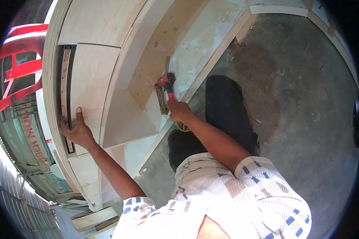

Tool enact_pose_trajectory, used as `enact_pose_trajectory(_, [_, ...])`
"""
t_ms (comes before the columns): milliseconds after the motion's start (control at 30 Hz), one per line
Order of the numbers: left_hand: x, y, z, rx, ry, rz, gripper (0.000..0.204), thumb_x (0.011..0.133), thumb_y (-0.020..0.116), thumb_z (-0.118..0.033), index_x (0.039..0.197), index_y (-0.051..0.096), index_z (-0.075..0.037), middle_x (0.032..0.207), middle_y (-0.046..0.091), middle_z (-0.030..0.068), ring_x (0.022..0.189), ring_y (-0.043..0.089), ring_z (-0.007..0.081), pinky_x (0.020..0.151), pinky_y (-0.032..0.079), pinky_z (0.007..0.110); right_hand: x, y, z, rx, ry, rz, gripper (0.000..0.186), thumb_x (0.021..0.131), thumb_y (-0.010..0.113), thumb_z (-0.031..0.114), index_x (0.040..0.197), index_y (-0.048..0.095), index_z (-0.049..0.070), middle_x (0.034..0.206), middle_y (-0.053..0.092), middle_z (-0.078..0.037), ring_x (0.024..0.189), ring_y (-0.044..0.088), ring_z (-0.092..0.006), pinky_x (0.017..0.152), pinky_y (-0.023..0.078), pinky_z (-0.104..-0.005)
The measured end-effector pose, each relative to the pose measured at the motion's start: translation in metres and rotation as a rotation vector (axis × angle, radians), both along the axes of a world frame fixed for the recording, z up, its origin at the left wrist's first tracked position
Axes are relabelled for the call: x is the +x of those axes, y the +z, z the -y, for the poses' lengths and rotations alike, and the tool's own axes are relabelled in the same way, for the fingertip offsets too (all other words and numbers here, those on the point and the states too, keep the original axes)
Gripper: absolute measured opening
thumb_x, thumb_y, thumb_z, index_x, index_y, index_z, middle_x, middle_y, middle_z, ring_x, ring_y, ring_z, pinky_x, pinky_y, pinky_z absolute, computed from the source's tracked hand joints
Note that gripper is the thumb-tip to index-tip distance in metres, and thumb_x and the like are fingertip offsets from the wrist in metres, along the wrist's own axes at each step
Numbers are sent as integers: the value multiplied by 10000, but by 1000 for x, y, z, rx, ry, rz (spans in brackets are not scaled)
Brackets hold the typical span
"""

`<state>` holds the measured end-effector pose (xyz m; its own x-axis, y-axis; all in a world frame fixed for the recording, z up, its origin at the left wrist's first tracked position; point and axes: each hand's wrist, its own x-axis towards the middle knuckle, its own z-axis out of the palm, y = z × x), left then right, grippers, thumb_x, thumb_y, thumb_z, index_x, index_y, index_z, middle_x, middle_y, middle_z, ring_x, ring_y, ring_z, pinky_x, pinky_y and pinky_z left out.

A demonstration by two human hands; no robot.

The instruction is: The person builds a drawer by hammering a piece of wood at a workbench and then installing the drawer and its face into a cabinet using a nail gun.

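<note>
My left hand (79, 133) rests on the pale plywood cabinet (93, 79), its thumb stretched over the panel. Its fingers, apart from the thumb, reach across a long dark slot (71, 97) that has a light wooden strip (65, 81) lying along it. In my right hand (180, 111) is the red handle of a red and black nail gun (166, 79), fingers wrapped round it. The nail gun sits low, over the cabinet's recessed pale boards (147, 79), with its long magazine on the left side. Whether its nose touches the board, I cannot tell.
Grey concrete floor (299, 91) spreads to the right, and my dark-trousered knee (225, 95) is close to the cabinet's wooden edge (215, 59). A yellow coiled hose (182, 126) shows under my right wrist. Boards (93, 219) are stacked at the lower left.
</note>
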<state>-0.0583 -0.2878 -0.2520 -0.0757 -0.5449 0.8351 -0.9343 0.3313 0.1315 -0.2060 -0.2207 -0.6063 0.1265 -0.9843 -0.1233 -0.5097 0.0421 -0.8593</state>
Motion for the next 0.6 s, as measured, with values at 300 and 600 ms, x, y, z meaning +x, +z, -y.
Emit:
enact_pose_trajectory(300, [-15, 0, -11, 5, 72, 72, 862, 787, 910, -389, 1378, 552, 127, 1381, 591, 274, 1299, 563, 379, 1094, 477, 478, 0, 16, 0, 32, -52, 98, 272, 801, 682, 141, 1028, 731, -1, 971, 747, -198, 968, 740, -378, 844, 590, -495])
enact_pose_trajectory(600, [-8, -3, -5, 2, 77, 81, 811, 800, 906, -365, 1405, 567, 56, 1396, 579, 225, 1301, 542, 341, 1128, 422, 478, 15, 26, -11, -52, -39, 249, 294, 848, 699, 235, 1031, 658, 8, 976, 720, -218, 938, 718, -411, 836, 565, -522])
